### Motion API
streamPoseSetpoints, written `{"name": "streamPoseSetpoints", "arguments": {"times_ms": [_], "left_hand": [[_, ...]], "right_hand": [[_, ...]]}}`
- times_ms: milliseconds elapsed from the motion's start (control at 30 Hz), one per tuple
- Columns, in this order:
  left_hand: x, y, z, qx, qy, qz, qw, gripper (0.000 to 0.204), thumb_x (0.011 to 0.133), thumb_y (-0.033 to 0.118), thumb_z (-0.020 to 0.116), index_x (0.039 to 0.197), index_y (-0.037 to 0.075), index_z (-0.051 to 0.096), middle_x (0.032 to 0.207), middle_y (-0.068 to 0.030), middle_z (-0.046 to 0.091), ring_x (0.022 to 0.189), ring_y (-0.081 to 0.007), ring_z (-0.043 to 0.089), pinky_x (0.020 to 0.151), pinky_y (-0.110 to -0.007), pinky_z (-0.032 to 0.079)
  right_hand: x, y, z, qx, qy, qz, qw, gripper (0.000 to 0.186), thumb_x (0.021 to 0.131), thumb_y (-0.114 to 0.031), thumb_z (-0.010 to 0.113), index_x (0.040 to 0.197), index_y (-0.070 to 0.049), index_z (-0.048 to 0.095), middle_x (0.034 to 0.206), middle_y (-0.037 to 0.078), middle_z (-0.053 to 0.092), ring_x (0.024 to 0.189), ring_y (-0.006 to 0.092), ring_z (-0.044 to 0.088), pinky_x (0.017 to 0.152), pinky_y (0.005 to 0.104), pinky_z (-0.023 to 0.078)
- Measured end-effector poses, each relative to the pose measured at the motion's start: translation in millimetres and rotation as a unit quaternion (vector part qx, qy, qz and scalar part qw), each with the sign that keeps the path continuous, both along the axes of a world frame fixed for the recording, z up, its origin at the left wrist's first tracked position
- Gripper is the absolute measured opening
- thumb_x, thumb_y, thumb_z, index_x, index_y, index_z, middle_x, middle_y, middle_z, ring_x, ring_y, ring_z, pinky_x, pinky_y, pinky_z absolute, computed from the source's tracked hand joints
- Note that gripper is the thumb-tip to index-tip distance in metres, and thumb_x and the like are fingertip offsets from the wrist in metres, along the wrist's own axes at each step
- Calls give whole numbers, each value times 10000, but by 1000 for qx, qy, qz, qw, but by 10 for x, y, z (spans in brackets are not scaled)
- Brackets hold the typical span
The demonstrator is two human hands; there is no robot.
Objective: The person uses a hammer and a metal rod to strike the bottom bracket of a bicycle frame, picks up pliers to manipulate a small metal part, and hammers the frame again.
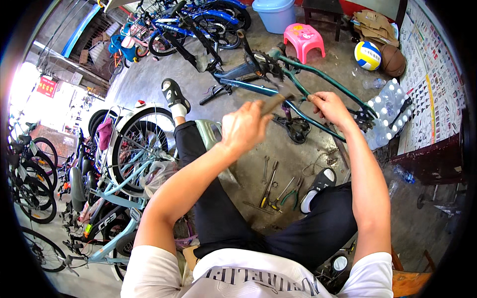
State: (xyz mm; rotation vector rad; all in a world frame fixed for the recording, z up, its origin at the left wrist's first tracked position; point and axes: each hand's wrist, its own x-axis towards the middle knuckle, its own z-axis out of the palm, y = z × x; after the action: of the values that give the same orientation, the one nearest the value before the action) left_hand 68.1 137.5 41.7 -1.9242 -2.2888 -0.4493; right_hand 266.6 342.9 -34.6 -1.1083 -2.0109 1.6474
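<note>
My left hand (243,126) is closed round the handle of a hammer (272,104), whose head is near the crank area of a bicycle frame. The frame (248,86) is dark blue and green, without wheels, and lies across in front of me. Its chainring (268,64) shows just beyond the hammer head. My right hand (330,107) is closed in a pinch beside the green tubes; what the fingertips hold is too small to name. Below the frame a black bicycle saddle (297,130) is near the floor.
Between my feet lie a wrench (266,169), screwdrivers (282,192), green-handled pliers (292,192) and other tools. Bicycles (141,144) crowd the left. A pink stool (304,39), a blue bin (276,15), a ball (367,55) and packed bottles (390,111) stand beyond and right.
</note>
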Motion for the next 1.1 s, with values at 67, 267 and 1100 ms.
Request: {"name": "streamPoseSetpoints", "arguments": {"times_ms": [67,267,1100], "left_hand": [[102,-43,102,11,12,-101,995,437,905,347,715,1222,61,623,848,-151,657,757,-370,686,624,-466,541],[-221,158,38,-41,6,105,994,396,945,408,670,1130,57,666,810,-182,724,760,-355,724,630,-482,550],[91,-131,117,-100,-9,-17,995,466,926,402,674,1245,79,568,887,-170,711,716,-366,710,540,-486,527]], "right_hand": [[32,26,-10,-10,4,-9,1000,373,997,-352,643,1108,-8,734,760,50,678,650,129,608,596,305,487],[-82,-46,-3,10,16,-1,1000,373,995,-348,639,1120,-9,734,752,37,656,641,126,582,577,307,459],[-50,-78,-53,1,13,12,1000,334,1004,-352,648,868,-48,680,684,1,598,598,106,523,549,303,422]]}}
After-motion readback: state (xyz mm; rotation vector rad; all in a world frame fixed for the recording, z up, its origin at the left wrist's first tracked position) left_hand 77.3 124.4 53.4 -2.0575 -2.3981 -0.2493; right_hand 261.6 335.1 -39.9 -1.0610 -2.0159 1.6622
